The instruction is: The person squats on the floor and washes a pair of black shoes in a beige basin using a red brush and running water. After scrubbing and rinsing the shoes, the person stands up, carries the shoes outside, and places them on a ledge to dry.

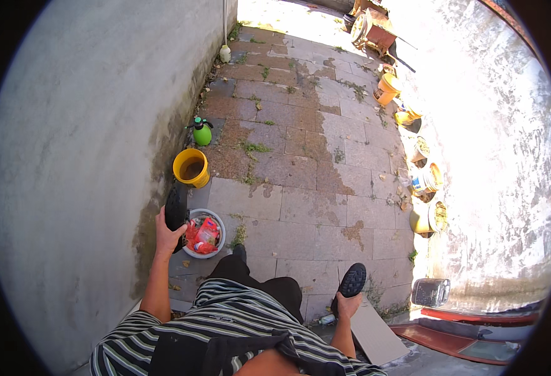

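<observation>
My left hand [168, 232] grips a black shoe or boot [176, 211], held upright beside a grey plastic basin [222, 230]. Red plastic bags and other litter [205, 235] fill the basin. At the right, my right hand [348, 304] is closed around a second black shoe [352, 282], its treaded sole facing up. Beyond the basin stands a yellow bucket [205, 178] with dark contents. A green pump sprayer [202, 135] is just behind the bucket, near the wall.
A grey wall [92, 141] runs along the left. Several planted buckets [419, 221] line the sunlit right wall, with a cart [379, 35] farther off. A black jerrycan [429, 292] and a leaning pale board [376, 331] are at the lower right. Weeds grow between the paving slabs [299, 202].
</observation>
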{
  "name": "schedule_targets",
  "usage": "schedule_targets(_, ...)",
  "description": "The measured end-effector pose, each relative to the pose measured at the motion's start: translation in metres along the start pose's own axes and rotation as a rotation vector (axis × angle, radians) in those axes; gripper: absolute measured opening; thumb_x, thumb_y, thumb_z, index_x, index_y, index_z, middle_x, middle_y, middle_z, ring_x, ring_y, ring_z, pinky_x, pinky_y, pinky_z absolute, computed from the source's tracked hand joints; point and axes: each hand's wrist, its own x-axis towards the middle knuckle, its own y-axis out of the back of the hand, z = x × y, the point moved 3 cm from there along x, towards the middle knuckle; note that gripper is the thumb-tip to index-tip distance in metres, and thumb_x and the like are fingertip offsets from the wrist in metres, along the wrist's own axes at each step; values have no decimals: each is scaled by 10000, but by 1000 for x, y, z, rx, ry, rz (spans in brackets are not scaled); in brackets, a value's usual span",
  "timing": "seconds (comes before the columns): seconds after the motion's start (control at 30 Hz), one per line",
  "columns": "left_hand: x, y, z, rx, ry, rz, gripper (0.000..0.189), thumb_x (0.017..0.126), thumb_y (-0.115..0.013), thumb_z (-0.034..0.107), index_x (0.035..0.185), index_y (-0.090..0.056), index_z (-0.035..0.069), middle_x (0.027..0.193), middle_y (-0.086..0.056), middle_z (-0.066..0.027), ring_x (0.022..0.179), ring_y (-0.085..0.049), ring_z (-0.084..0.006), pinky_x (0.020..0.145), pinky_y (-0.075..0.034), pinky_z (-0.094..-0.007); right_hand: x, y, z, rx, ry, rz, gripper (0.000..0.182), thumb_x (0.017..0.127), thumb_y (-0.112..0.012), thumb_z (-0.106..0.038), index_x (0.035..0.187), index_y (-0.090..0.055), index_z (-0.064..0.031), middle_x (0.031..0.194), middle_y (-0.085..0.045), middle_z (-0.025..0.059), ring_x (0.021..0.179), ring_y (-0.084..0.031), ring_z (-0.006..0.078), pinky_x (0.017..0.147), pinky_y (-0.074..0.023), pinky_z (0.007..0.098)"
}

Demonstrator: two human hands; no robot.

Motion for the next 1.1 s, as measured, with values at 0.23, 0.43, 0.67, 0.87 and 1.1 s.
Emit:
schedule_targets(0.23,280,-110,147,139,-268,-97,943,645,-834,85,1443,-332,49,1226,-456,-191,1187,-469,-371,1041,-385,-424,45,-53,-35,-297,-643,-371,833,485,-847,-339,1150,-550,64,1196,-549,251,1151,-553,391,971,-494,433)
schedule_targets(0.43,438,-187,157,333,-197,8,941,657,-831,76,1447,-320,55,1247,-448,-209,1186,-459,-404,1019,-399,-468,220,-132,-169,-255,-392,-316,719,507,-826,-320,1038,-570,91,1061,-605,289,991,-618,442,890,-517,497)
schedule_targets(0.67,577,-225,143,428,89,140,948,674,-835,110,1459,-308,43,1360,-413,-203,1288,-421,-396,1054,-387,-475,568,-135,-573,147,-12,-211,790,556,-822,-369,1121,-509,85,1162,-550,272,1111,-552,429,942,-474,489)
schedule_targets(0.87,751,-300,111,348,356,157,940,723,-836,165,1487,-298,58,1411,-389,-202,1323,-400,-379,1068,-384,-493,788,-62,-879,1024,261,-288,490,817,-743,-235,1183,-557,33,1151,-618,111,1024,-590,210,908,-460,350)
schedule_targets(1.1,1048,-442,131,23,384,53,983,735,-838,259,1511,-266,68,1495,-307,-185,1403,-306,-366,1113,-330,-517,976,-161,-963,-7,-190,-305,716,706,-765,-404,1238,-549,24,1065,-668,202,939,-679,299,858,-552,376)
